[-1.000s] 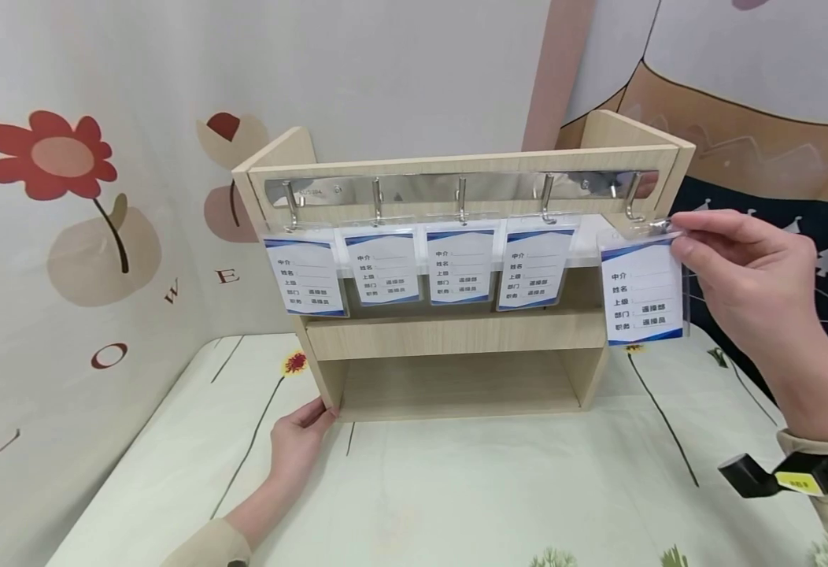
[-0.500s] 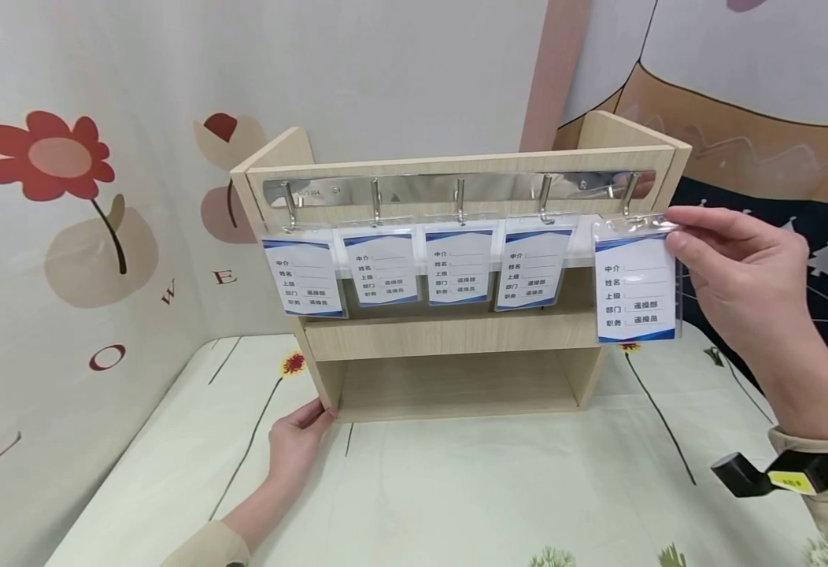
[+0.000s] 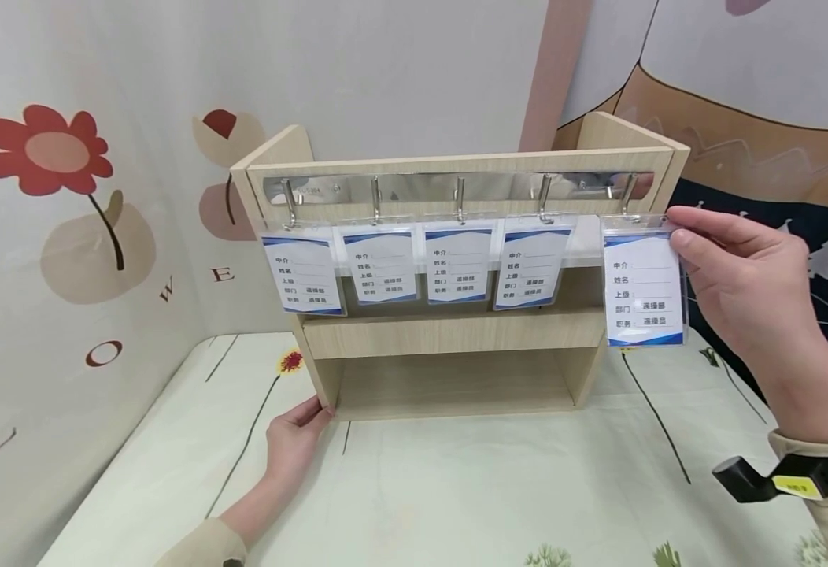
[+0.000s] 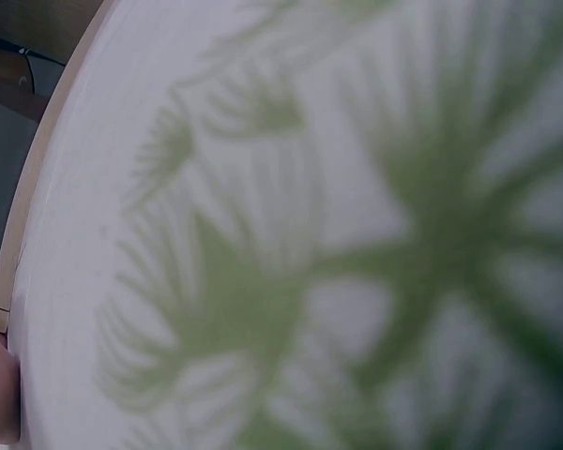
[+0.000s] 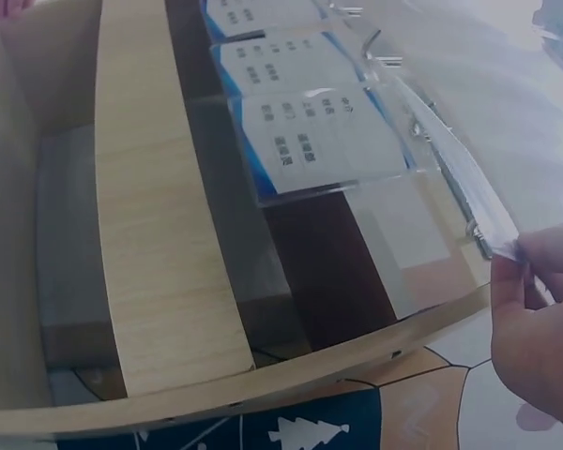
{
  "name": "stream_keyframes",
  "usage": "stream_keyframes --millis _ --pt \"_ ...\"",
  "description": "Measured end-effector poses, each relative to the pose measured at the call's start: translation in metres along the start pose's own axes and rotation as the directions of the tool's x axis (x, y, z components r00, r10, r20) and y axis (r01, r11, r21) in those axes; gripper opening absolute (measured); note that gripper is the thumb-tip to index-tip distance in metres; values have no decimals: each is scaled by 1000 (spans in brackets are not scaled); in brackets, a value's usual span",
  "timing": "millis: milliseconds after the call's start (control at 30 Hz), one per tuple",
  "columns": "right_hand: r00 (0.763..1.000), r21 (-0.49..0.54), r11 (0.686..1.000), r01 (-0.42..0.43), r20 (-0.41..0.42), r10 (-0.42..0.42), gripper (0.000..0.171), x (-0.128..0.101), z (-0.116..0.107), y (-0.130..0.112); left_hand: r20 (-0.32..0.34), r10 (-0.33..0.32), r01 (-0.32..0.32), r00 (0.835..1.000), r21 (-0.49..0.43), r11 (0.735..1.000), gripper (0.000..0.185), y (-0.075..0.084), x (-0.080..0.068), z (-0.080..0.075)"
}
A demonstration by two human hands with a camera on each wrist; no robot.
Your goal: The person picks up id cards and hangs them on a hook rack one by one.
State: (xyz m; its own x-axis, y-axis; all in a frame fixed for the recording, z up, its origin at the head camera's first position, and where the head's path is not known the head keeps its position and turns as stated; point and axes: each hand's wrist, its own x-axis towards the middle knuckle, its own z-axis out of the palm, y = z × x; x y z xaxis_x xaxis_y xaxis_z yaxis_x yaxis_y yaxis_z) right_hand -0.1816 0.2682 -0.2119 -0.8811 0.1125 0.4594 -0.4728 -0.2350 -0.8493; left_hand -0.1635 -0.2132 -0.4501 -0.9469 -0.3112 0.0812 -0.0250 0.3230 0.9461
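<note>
- The badge holder [image 3: 644, 290], a clear sleeve with a blue-and-white card, hangs at the far right end of the row, its top edge just under the rightmost hook [image 3: 626, 197].
- The right hand [image 3: 743, 283] pinches the sleeve's upper right corner between thumb and fingers [image 3: 697, 224]; the wrist view shows the same pinch on the clear edge.
- To seat it well, I judge the top slot should be kept level and eased square onto the hook, without twisting the sleeve.
- The left hand [image 3: 292, 441] rests with relaxed fingers against the lower left corner of the wooden shelf [image 3: 456, 335], steadying it.
- Four more badge holders [image 3: 414, 268] hang on the metal hook rail [image 3: 456, 189].
- The shelf stands on a counter [image 3: 456, 488] covered by a pale flower-printed cloth; flower-patterned walls stand behind.
</note>
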Motion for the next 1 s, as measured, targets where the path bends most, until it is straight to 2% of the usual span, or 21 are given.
stream_keyframes --millis 233,433,567,733,1000 --pt "995 17 995 -96 5 96 37 5 -2 -3 7 -9 9 1000 -2 1000 39 -1 1 0" --pt "991 36 990 -135 17 134 37 8 -4 -4 8 -1 1 1000 3 1000 39 -2 1 0" --pt "989 10 989 -149 9 149 36 8 -5 -5 8 2 -2 1000 7 1000 39 -1 1 -1" --pt "992 -30 992 -125 -13 125 39 6 -3 -4 2 9 -9 1000 8 1000 38 0 1 0" --pt "999 -90 996 -29 -22 27 43 1 1 -2 2 9 -9 1000 11 1000 38 1 0 0"
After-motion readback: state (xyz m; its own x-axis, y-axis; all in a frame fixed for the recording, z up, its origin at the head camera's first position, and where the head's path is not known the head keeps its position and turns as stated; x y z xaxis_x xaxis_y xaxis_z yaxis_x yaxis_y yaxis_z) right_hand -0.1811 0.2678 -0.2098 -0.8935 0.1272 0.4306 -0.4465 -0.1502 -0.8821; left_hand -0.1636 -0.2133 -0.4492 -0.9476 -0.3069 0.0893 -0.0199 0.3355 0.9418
